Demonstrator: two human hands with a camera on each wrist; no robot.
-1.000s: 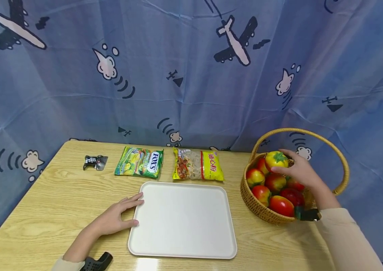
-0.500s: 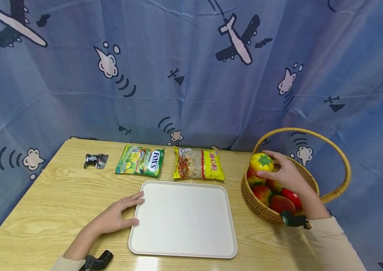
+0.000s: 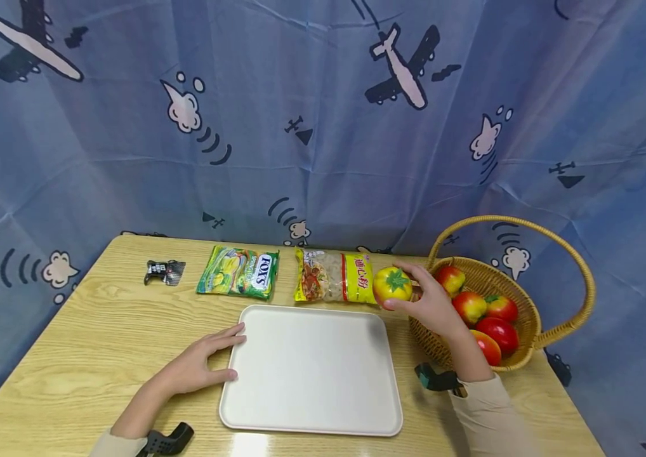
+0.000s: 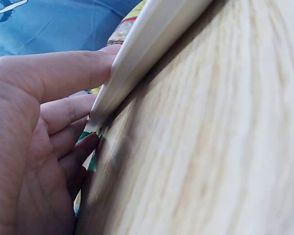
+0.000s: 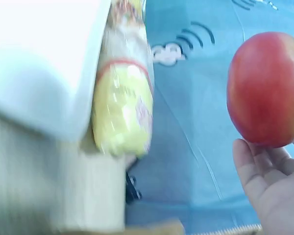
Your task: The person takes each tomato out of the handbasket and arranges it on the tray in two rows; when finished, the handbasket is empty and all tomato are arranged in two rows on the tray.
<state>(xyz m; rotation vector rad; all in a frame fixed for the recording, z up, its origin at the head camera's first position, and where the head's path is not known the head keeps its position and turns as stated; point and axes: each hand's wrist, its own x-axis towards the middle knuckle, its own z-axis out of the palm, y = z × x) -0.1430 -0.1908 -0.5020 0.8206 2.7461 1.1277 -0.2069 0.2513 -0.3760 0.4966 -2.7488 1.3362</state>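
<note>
My right hand (image 3: 431, 304) pinches a yellow-and-red, tomato-like fruit (image 3: 393, 284) with a green leafy top. It is held up beside the tray's far right corner, in front of the yellow pasta bag. In the right wrist view the fruit's red underside (image 5: 264, 90) shows, with fingertips (image 5: 243, 149) against it. Flat on the table, the white tray (image 3: 310, 371) has nothing on it. At its left edge rests my left hand (image 3: 194, 368), fingers loosely extended and thumb apart. The left wrist view shows the thumb touching the tray's rim (image 4: 130, 63).
A wicker basket (image 3: 528, 311) with a tall handle stands at the right, holding several red and yellow fruits (image 3: 497, 333). Along the back lie a yellow pasta bag (image 3: 329, 276), a green FOX'S candy bag (image 3: 238, 273) and a small black wrapped packet (image 3: 164, 271). A patterned blue curtain (image 3: 243, 127) hangs behind.
My right hand has lifted the fruit out of the basket and carried it left toward the tray. The left hand stays at the tray's edge.
</note>
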